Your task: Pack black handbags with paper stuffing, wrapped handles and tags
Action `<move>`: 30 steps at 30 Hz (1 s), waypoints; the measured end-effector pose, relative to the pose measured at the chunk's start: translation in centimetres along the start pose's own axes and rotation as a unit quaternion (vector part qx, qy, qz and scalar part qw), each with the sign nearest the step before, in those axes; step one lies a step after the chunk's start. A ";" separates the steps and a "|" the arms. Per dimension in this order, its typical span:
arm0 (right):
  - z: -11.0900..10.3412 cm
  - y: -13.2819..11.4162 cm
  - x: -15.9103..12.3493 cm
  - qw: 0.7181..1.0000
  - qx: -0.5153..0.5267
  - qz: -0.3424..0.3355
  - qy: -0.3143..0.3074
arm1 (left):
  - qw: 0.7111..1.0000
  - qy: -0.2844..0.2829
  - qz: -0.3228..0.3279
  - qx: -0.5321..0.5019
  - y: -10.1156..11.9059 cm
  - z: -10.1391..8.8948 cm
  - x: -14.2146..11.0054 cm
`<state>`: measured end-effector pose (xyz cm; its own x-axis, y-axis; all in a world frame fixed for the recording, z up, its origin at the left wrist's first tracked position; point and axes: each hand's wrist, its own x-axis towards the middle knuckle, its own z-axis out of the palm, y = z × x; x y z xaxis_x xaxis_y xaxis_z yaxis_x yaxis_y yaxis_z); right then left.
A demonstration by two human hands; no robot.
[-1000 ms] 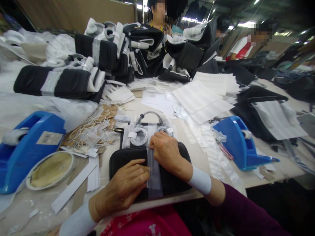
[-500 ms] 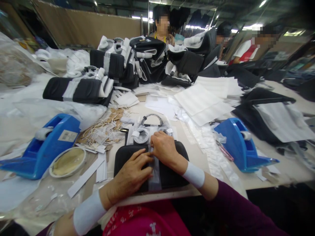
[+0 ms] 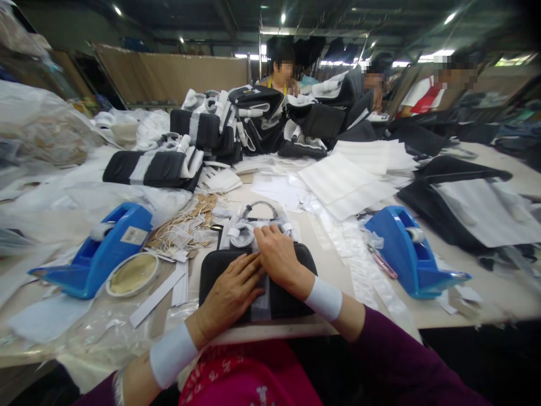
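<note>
A black padded case [image 3: 214, 272] lies flat at the table's near edge, with a clear tape strip [image 3: 261, 302] running across its middle. My left hand [image 3: 230, 292] lies on the case left of the strip, fingers stretched out flat and pointing up-right. My right hand [image 3: 278, 256] rests on the case's top edge over the strip, fingers pressed down toward the wrapped white cables and black handle [image 3: 249, 228] just beyond. The two hands touch each other.
Two blue tape dispensers stand left [image 3: 101, 251] and right [image 3: 403, 251] of the case. A round tin [image 3: 132, 274], paper tags with strings [image 3: 186, 225], white foam sheets [image 3: 344, 180] and stacked black cases [image 3: 154, 167] fill the table. Other people sit at the far side.
My left hand has slid up the case until it meets my right hand. The camera has tilted up, so everything sits lower in view.
</note>
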<state>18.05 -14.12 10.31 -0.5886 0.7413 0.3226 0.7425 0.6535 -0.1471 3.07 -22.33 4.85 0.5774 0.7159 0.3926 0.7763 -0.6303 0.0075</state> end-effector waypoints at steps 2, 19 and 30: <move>-1.5 0.4 -1.6 0.995 0.046 -0.012 0.087 | 1.000 -0.004 -0.001 0.008 0.0 -0.1 0.0; -14.1 26.8 -21.9 0.800 0.342 0.476 0.131 | 0.990 0.102 0.086 0.038 -2.7 2.7 0.4; -14.2 23.8 -20.8 0.750 0.413 0.469 0.216 | 0.995 0.061 0.058 0.046 -3.4 3.7 -0.4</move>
<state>52.53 -16.13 13.37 0.3602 0.9321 -0.0382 0.2081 -0.1202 -0.9707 1.08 -19.36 1.24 0.6342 0.5942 0.4947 0.7292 -0.6724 -0.1270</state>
